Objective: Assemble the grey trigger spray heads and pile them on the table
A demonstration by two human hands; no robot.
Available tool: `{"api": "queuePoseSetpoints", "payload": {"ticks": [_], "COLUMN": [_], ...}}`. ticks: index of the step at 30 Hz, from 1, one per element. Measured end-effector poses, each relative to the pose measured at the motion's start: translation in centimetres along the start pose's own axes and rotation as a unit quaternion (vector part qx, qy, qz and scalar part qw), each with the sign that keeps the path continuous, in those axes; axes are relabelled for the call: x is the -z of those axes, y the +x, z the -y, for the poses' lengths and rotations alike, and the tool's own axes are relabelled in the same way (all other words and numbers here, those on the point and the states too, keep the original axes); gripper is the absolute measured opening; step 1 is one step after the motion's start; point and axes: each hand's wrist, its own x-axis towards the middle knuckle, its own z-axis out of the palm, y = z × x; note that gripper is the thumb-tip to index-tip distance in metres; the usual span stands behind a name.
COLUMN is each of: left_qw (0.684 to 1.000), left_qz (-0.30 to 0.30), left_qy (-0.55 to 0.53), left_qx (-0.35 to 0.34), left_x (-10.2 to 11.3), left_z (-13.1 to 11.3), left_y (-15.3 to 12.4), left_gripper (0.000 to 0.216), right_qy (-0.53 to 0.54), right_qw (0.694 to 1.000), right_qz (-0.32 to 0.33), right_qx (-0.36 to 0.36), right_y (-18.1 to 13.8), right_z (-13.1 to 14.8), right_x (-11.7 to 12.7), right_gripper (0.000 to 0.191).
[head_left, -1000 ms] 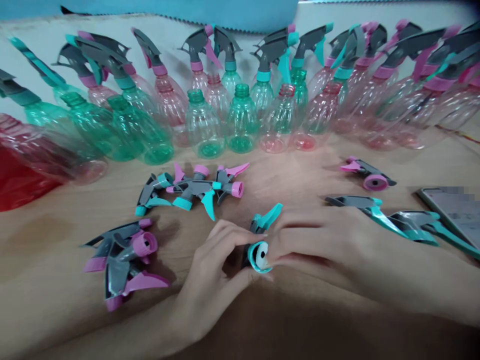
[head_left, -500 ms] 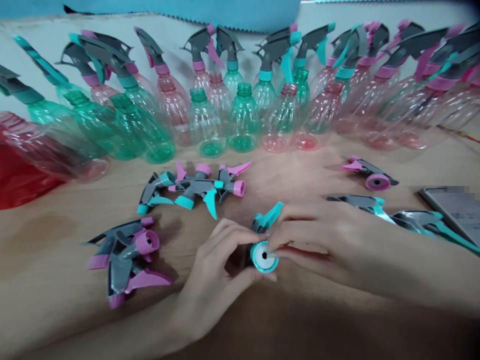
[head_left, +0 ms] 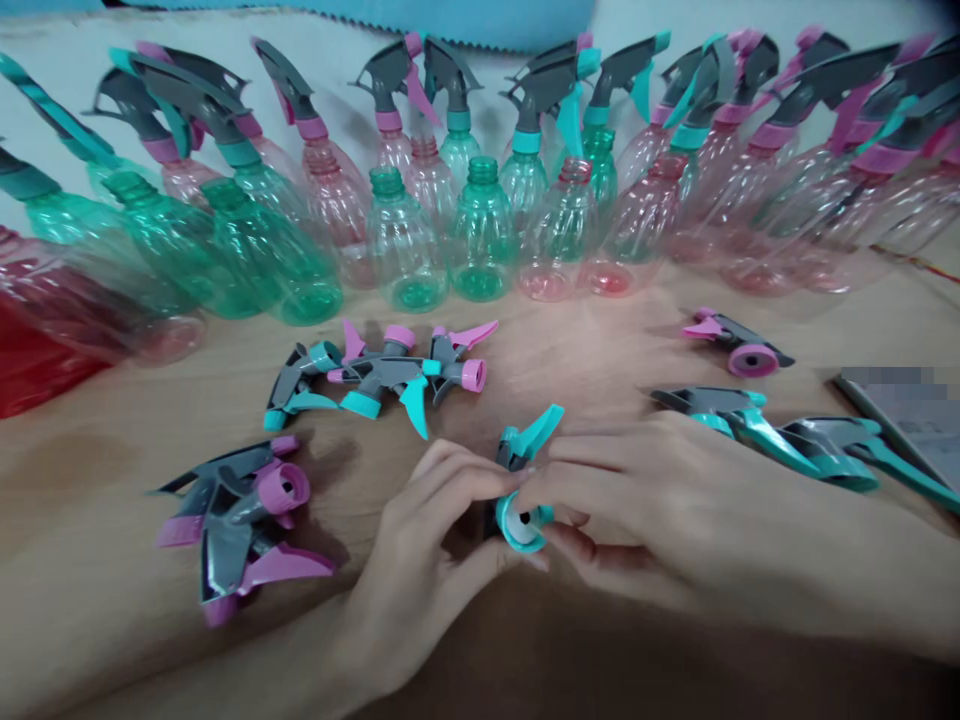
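Observation:
My left hand is closed around a trigger sprayer head of grey plastic with a teal trigger. Its teal collar faces up toward me and shows a white disc with a dark hole inside. My right hand bends over the collar from the right. The index fingertip lies across the upper part of the opening, and the thumb is at the right rim. These fingers partly cover the white disc.
Loose pink-and-grey sprayer heads lie at left, mixed ones mid-table, teal ones and a phone at right. Rows of green and pink bottles stand behind, several capped with sprayers. A red bag is at far left.
My right index finger has moved left over the collar's opening, covering more of the white disc. The collar has tilted slightly. The view has shifted a little.

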Motion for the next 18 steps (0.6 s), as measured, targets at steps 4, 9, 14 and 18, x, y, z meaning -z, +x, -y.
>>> {"api": "queuePoseSetpoints", "payload": {"ticks": [4, 9, 14, 18], "left_qw": [1.000, 0.999, 0.999, 0.999], "left_qz": [0.000, -0.005, -0.018, -0.020], "left_qy": [0.011, 0.038, 0.049, 0.039], "left_qx": [-0.008, -0.019, -0.009, -0.004], "left_x": [0.0, 0.0, 0.0, -0.1], "left_z": [0.1, 0.0, -0.1, -0.1], "left_y": [-0.1, 0.1, 0.1, 0.0], "left_gripper": [0.012, 0.007, 0.009, 0.017], "right_qy": [0.000, -0.001, -0.005, -0.026], "right_qw": [1.000, 0.999, 0.998, 0.999], "right_qz": [-0.009, -0.047, -0.058, -0.019], "right_qx": [-0.009, 0.005, -0.021, -0.032], "right_y": [0.0, 0.1, -0.1, -0.5], "right_z": [0.0, -0.2, 0.0, 0.6], "right_x": [-0.5, -1.8, -2.0, -1.2], "right_gripper": [0.012, 0.016, 0.021, 0.019]}}
